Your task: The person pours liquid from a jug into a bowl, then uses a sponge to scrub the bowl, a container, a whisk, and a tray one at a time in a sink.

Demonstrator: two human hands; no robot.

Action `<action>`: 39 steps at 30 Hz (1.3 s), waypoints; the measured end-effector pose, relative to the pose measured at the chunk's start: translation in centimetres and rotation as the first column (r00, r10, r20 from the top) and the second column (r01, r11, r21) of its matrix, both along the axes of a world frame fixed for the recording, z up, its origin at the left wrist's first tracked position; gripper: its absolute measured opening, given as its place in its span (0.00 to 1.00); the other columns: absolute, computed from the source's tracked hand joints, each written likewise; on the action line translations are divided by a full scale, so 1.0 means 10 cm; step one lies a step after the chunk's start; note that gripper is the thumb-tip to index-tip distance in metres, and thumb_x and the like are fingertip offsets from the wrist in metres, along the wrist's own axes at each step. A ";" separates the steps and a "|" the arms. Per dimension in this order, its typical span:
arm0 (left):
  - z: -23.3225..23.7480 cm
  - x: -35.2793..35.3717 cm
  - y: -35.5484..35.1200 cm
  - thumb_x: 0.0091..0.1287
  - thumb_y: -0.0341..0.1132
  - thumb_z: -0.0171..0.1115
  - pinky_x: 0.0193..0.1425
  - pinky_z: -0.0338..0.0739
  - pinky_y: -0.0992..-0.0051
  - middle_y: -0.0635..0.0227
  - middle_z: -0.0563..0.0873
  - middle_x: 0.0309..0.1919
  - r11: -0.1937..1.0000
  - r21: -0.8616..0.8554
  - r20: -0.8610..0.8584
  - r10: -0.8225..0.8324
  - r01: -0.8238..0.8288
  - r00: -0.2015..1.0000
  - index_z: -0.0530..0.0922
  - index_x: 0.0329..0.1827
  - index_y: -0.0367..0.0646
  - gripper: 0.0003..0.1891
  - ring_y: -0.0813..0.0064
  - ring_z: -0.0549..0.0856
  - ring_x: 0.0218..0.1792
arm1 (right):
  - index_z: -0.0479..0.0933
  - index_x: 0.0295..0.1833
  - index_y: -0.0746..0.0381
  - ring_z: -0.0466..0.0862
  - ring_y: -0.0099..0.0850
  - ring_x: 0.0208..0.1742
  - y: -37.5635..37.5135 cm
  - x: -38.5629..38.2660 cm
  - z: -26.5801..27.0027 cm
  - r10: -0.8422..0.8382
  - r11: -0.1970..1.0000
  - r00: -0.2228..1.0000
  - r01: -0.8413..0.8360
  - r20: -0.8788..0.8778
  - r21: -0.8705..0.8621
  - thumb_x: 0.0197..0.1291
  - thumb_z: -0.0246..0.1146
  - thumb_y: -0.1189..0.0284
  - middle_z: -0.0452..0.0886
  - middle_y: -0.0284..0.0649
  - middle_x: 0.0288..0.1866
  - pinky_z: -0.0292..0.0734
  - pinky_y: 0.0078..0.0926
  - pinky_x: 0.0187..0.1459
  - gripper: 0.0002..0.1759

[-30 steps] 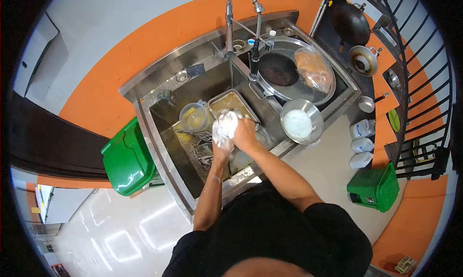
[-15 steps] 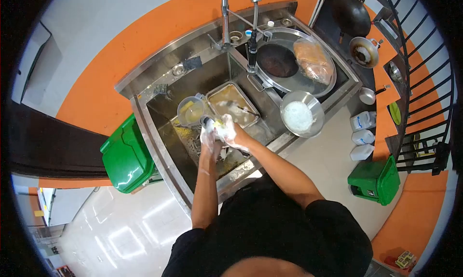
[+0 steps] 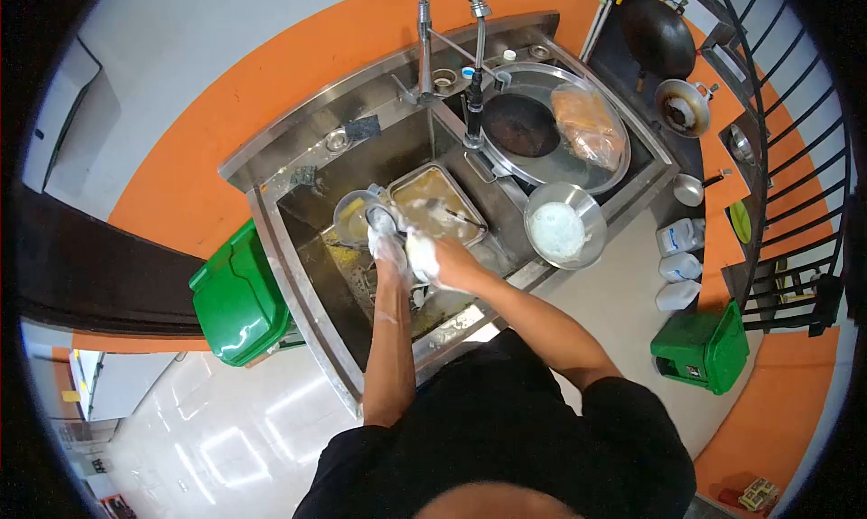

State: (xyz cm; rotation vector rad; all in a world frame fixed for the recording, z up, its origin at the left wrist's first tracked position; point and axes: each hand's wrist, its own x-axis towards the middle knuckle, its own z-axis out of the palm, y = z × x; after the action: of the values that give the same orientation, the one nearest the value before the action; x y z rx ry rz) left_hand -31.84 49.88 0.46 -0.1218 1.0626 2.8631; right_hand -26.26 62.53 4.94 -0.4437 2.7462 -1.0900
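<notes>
Above the sink basin [image 3: 312,216], my left hand [image 3: 386,251] is closed around a foamy, round-ended metal utensil [image 3: 381,219] that looks like a ladle. Thick suds cover my right hand [image 3: 442,262], which is curled around a whitish, soapy sponge [image 3: 421,251] close beside the utensil. Foam hides the fingers and most of the sponge. Just beyond my left hand sits a clear plastic container [image 3: 349,219] with yellowish contents. A rectangular metal tray [image 3: 465,187] of cloudy water lies behind my hands, with a dark-handled utensil [image 3: 465,219] in it.
A metal bowl of suds [image 3: 591,241] rests on the sink's right edge. Behind it, a large round metal lid or pan [image 3: 578,174] carries a plastic-wrapped orange package [image 3: 587,126]. The spray faucet [image 3: 474,108] hangs over the divider. Green bins [image 3: 237,307] stand on the floor.
My hands have moved slightly apart. The utensil's round end has tipped up into clearer view in my left hand, while my right hand has shifted down a little. The camera view has moved slightly.
</notes>
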 end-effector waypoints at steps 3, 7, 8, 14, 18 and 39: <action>0.17 -0.13 -0.02 0.71 0.44 0.50 0.28 0.72 0.77 0.73 0.75 0.24 0.978 -0.202 0.069 0.066 -0.051 0.995 0.73 0.44 0.46 0.11 0.79 0.74 0.23 | 0.74 0.47 0.62 0.81 0.50 0.36 -0.16 0.05 -0.31 -0.058 0.953 0.991 0.090 0.117 -0.289 0.52 0.61 0.76 0.81 0.51 0.32 0.76 0.42 0.38 0.14; 0.28 -0.29 -0.26 0.67 0.40 0.52 0.22 0.67 0.77 0.75 0.71 0.20 0.927 -0.345 0.344 0.270 -0.146 0.899 0.69 0.35 0.48 0.07 0.79 0.71 0.19 | 0.76 0.40 0.62 0.81 0.48 0.37 -0.11 0.35 -0.23 0.098 0.972 0.994 -0.106 -0.049 -0.208 0.61 0.53 0.70 0.81 0.48 0.35 0.76 0.40 0.39 0.09; 0.21 -0.26 -0.26 0.67 0.39 0.52 0.23 0.68 0.76 0.74 0.70 0.19 0.947 -0.286 0.288 0.229 -0.145 0.930 0.69 0.34 0.47 0.07 0.78 0.71 0.19 | 0.76 0.41 0.62 0.81 0.48 0.37 -0.02 0.32 -0.17 0.172 0.973 0.984 -0.178 -0.047 -0.150 0.60 0.53 0.71 0.81 0.48 0.35 0.76 0.40 0.40 0.09; -0.37 -0.33 -0.54 0.64 0.36 0.54 0.21 0.64 0.75 0.74 0.68 0.18 1.000 -0.001 0.280 0.021 -0.021 0.960 0.69 0.33 0.45 0.06 0.76 0.68 0.19 | 0.77 0.50 0.60 0.82 0.46 0.43 0.50 0.50 -0.21 0.356 0.931 0.934 -0.351 0.030 -0.103 0.57 0.56 0.74 0.81 0.49 0.44 0.77 0.38 0.48 0.14; 0.10 -0.06 -0.35 0.68 0.46 0.52 0.19 0.64 0.78 0.68 0.75 0.28 0.985 -0.042 0.225 -0.154 0.167 0.962 0.72 0.43 0.44 0.14 0.77 0.70 0.20 | 0.73 0.56 0.63 0.75 0.49 0.58 0.42 0.31 -0.27 0.074 0.994 0.964 -0.092 -0.254 -0.061 0.50 0.58 0.79 0.77 0.51 0.55 0.61 0.42 0.67 0.24; 0.21 0.18 0.12 0.68 0.32 0.51 0.52 0.73 0.73 0.63 0.78 0.43 0.814 -0.562 -0.044 0.145 -0.145 0.988 0.72 0.51 0.39 0.12 0.71 0.77 0.45 | 0.67 0.54 0.67 0.81 0.52 0.37 -0.20 -0.13 -0.80 -0.318 0.799 0.930 0.158 -0.186 -0.580 0.52 0.59 0.78 0.78 0.55 0.37 0.76 0.37 0.40 0.21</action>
State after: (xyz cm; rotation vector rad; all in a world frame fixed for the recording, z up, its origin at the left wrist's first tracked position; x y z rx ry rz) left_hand -30.08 51.05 2.58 -0.2503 1.9501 2.5578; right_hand -27.51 60.52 -3.07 -0.3297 2.7167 -2.0673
